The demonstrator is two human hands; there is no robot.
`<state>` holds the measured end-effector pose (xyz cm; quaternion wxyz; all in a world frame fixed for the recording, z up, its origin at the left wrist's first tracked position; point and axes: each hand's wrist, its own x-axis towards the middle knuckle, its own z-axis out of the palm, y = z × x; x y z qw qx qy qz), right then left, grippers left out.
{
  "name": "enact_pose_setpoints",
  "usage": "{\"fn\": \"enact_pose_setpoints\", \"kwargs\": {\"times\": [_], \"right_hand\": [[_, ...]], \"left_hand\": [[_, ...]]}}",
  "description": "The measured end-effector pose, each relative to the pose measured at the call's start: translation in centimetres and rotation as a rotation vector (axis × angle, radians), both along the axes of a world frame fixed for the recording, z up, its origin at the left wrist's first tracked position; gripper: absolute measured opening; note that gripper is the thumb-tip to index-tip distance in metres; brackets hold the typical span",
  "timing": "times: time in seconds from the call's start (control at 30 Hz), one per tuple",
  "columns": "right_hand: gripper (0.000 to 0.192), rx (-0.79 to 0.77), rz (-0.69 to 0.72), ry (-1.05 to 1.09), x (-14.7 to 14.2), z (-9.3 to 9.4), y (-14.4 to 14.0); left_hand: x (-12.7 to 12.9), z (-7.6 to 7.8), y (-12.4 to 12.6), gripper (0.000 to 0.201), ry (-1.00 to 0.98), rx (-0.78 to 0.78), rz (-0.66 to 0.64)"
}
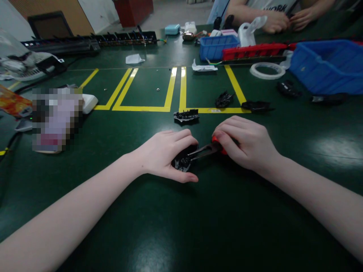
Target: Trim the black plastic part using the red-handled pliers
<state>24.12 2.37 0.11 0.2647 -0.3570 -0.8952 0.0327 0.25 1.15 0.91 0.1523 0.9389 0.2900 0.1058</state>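
My left hand (170, 154) is closed around a small black plastic part (183, 163) low over the green table, its thumb along the near side. Part of that piece is hidden under my fingers. My right hand (245, 141) grips the red handles of what look like small scissors (208, 150). Their metal blades point left, slightly apart, and the tips meet the black part. Just beyond my hands lies another black plastic piece (186, 116) with a pale lower edge.
More black pieces (224, 99) lie by the yellow tape lines (141, 108). Blue bins (329, 66), a tape roll (267, 70) and a red strip (255, 51) stand at back right. A blurred-out box shape (58, 119) is at left. Another person's hands (273, 22) are across the table.
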Motion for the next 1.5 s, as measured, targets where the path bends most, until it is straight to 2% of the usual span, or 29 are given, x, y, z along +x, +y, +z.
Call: {"fn": "enact_pose_setpoints", "kwargs": {"times": [0.7,1.5], "right_hand": [[0.034,0.233,0.050,-0.323,-0.7,2.7,-0.6],[0.036,0.195,0.054,-0.311,-0.8,3.0,-0.8]], "left_hand": [[0.2,0.0,-0.1,0.070,0.049,0.079,-0.040],[0.2,0.0,-0.1,0.068,0.043,0.062,-0.073]]}}
